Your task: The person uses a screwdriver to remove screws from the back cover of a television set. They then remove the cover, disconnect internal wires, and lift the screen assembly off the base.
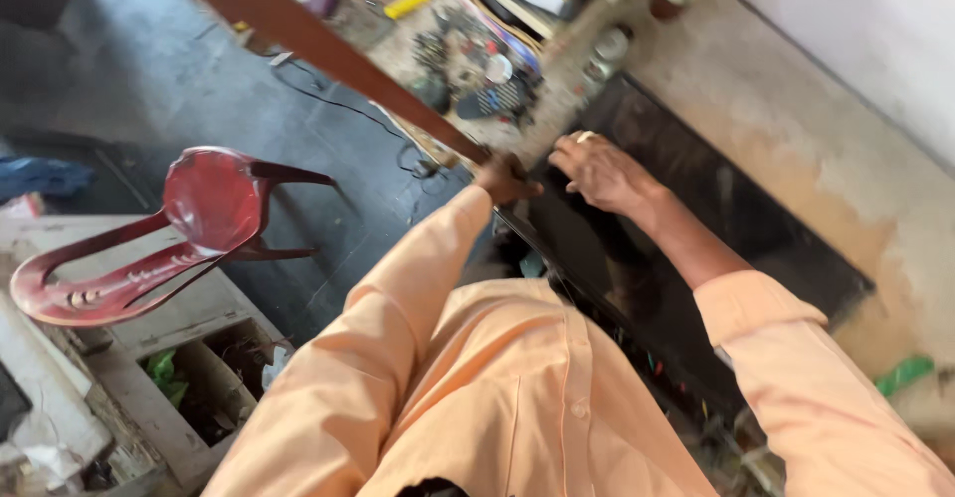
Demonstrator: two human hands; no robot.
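Note:
A large flat black panel (pixel 716 208), like a screen, lies on a dusty tan surface. My right hand (pixel 602 169) rests flat on its upper part, fingers spread, a ring on one finger. My left hand (pixel 502 179) is closed at the panel's left edge, just where a long brown wooden strip (pixel 308 44) ends; whether it grips the strip or the panel edge is blurred. Both arms wear peach sleeves.
A red plastic chair (pixel 189 228) lies tipped on the grey floor at left. A tray of small tools and parts (pixel 477 59) sits beyond the panel. A white wall (pixel 865 29) runs along the right. A pale broken casing (pixel 169 348) is at lower left.

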